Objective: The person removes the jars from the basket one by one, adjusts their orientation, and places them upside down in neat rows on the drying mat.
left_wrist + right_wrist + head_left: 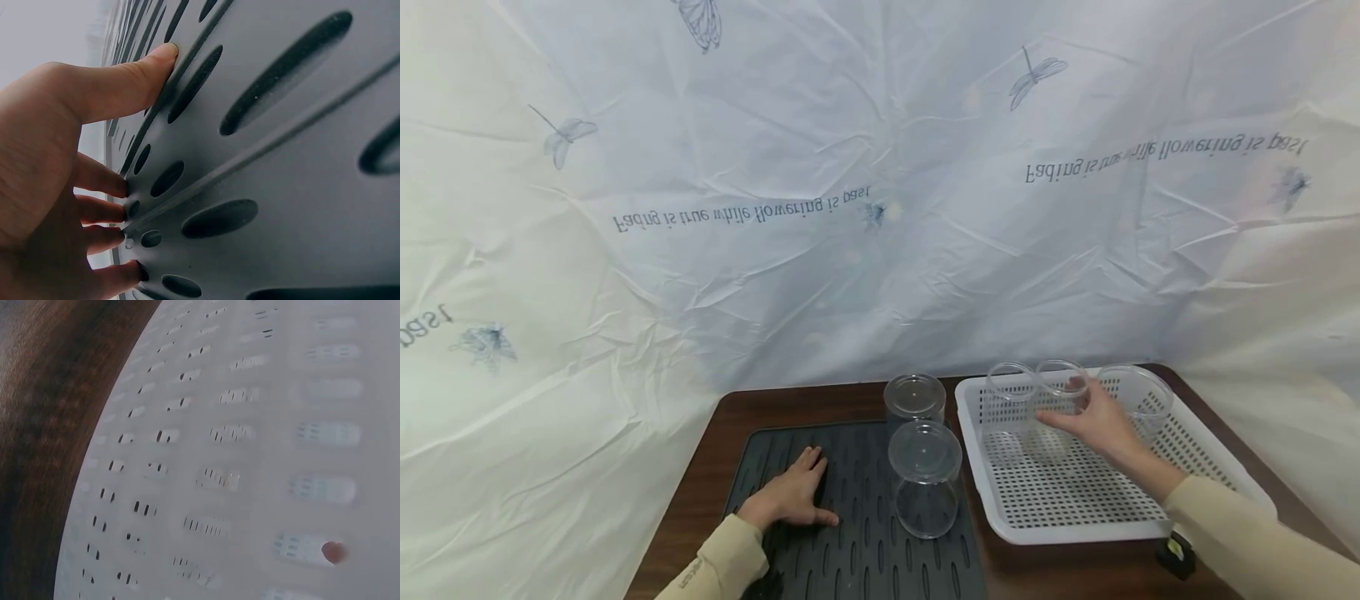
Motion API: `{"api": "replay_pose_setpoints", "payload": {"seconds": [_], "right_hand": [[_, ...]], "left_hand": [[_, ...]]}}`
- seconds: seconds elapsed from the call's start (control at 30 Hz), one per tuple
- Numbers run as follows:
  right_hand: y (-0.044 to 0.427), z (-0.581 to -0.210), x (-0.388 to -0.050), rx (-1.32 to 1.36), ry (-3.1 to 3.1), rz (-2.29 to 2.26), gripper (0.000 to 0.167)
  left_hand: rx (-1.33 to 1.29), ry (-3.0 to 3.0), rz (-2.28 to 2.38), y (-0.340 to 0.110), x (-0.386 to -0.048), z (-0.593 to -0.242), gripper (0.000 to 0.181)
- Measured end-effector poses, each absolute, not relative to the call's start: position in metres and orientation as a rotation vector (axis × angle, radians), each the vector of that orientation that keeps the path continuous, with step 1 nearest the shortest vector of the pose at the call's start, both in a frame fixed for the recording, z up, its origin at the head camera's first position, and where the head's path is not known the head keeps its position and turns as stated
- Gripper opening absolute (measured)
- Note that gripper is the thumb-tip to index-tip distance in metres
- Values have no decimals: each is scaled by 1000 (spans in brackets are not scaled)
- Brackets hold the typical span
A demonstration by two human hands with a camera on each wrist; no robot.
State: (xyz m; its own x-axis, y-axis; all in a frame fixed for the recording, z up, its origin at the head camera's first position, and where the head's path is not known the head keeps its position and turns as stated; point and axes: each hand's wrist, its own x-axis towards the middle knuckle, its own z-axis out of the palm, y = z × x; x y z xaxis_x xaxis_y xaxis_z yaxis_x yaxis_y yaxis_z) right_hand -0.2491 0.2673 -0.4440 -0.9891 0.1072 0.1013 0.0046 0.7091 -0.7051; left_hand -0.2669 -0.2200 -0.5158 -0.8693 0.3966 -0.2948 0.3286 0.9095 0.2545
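Behind brown table (709,471): printed sheet (805,292) | hands: left (792,496) spread on mat (853,479), right (1097,419) gripping jar (1054,402)

Clear jars (927,492) stand between left fingers (811,468) and basket (1090,532).

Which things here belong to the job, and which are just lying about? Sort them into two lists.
Likely part of the job:
white basket
clear container held by the right hand
two other containers in the basket
dark mat under the left hand
two mat containers

Apparently just lying about:
small black object beside the basket
printed sheet, a backdrop
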Motion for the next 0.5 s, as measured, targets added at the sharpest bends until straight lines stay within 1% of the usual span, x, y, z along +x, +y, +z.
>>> {"api": "replay_pose_setpoints", "payload": {"seconds": [0.27, 0.5], "right_hand": [[265, -450, -252, -134, -2779, 1171, 107], [264, -456, -253, -143, -2746, 1157, 103]], "left_hand": [[534, 2727, 284, -222, -265, -517, 105], [552, 2725, 286, -222, -265, -517, 105]]}}
